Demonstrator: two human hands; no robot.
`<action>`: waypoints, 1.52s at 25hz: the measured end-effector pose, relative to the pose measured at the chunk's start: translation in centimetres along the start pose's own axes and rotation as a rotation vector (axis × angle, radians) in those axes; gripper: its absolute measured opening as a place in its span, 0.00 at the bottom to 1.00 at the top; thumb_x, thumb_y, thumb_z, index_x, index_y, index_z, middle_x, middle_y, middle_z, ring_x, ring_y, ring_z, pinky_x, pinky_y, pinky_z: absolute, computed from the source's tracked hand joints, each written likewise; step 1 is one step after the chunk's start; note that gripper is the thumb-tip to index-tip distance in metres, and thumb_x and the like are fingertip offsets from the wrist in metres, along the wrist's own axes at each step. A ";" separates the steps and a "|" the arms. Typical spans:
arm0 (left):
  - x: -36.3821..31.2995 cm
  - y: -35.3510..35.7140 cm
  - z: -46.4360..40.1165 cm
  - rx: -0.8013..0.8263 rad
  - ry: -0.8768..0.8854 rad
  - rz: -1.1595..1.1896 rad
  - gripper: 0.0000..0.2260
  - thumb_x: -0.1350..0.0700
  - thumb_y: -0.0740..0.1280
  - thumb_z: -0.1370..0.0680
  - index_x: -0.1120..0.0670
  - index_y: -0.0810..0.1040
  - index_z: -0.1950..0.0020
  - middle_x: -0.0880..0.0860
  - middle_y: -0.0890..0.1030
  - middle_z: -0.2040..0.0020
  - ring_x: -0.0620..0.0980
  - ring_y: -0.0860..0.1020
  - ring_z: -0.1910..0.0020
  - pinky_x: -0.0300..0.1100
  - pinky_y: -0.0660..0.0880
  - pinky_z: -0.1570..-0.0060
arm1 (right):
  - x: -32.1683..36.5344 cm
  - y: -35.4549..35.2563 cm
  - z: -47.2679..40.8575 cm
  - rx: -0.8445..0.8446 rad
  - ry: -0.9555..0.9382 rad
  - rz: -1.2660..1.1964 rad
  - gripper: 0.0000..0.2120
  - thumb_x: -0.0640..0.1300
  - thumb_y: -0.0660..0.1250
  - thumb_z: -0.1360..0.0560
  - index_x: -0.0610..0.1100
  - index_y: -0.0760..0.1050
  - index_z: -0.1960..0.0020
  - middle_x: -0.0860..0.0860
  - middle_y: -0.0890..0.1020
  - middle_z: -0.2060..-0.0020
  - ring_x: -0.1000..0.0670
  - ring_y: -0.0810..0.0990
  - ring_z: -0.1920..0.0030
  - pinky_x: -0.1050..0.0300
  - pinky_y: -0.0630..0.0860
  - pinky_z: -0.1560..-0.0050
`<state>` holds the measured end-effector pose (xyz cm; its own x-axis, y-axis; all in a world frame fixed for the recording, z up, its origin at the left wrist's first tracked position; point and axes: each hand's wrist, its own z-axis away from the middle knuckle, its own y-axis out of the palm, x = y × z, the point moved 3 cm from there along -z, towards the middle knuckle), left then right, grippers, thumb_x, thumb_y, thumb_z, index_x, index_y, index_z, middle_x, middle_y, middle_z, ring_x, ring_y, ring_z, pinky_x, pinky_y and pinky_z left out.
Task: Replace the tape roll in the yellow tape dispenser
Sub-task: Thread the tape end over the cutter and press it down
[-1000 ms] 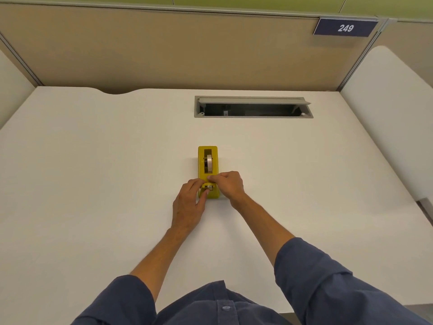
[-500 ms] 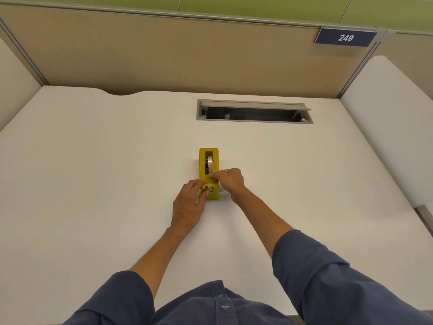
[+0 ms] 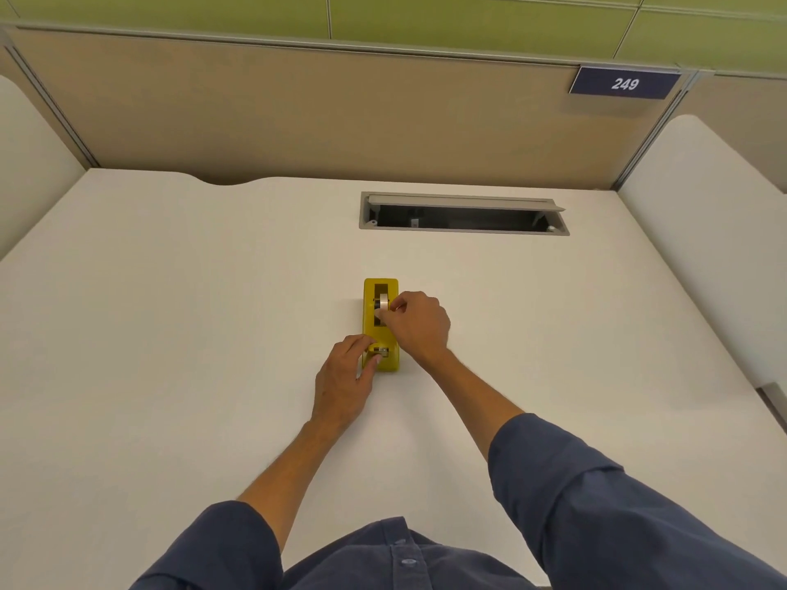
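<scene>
The yellow tape dispenser [image 3: 369, 304] lies lengthwise in the middle of the white desk [image 3: 170, 313], its cutter end toward me. A pale tape roll [image 3: 383, 301] sits in the dispenser's open slot. My right hand [image 3: 415, 323] reaches over the dispenser from the right, and its fingertips pinch the near side of the roll. My left hand [image 3: 345, 381] rests against the dispenser's near left end, thumb on top beside the metal cutter [image 3: 381, 350] and fingers down its left side, holding it steady.
An open grey cable tray [image 3: 464, 218] is set into the desk behind the dispenser. Beige partition walls close the back and sides, with a sign reading 249 [image 3: 624, 83] at the upper right. White side panels stand left and right.
My right hand has moved away from the cutter end, up along the dispenser to the roll, which it now pinches. My left hand has stayed at the near end.
</scene>
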<state>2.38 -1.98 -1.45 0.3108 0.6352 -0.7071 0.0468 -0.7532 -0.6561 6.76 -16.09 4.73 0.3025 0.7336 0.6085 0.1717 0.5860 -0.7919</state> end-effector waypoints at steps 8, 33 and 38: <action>0.1 0.0 0.0 -0.010 -0.001 0.002 0.14 0.52 0.67 0.23 0.55 0.76 0.39 0.53 0.80 0.42 0.51 0.79 0.46 0.42 0.78 0.52 | 1.4 0.6 -0.6 -0.011 -0.088 0.075 0.11 0.49 0.69 0.29 0.42 0.81 0.53 0.47 0.85 0.62 0.45 0.82 0.61 0.50 0.80 0.59; -0.2 -0.2 0.1 -0.005 0.018 0.019 0.15 0.53 0.68 0.24 0.55 0.76 0.38 0.54 0.80 0.42 0.52 0.79 0.45 0.44 0.79 0.51 | -3.5 2.0 1.1 0.243 0.286 -0.509 0.13 0.51 0.71 0.30 0.41 0.85 0.62 0.46 0.86 0.63 0.50 0.80 0.60 0.57 0.74 0.57; -0.3 -0.3 0.1 0.003 0.008 0.024 0.15 0.53 0.68 0.24 0.56 0.76 0.38 0.55 0.80 0.42 0.52 0.79 0.46 0.42 0.78 0.51 | -3.2 2.0 0.8 0.238 0.273 -0.453 0.13 0.50 0.72 0.30 0.40 0.82 0.65 0.50 0.81 0.70 0.52 0.76 0.68 0.58 0.72 0.63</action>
<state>2.19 -1.93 -1.06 0.3198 0.6152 -0.7206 0.0365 -0.7680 -0.6394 5.40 -16.99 1.20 0.4844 0.2949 0.8236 0.1341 0.9053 -0.4030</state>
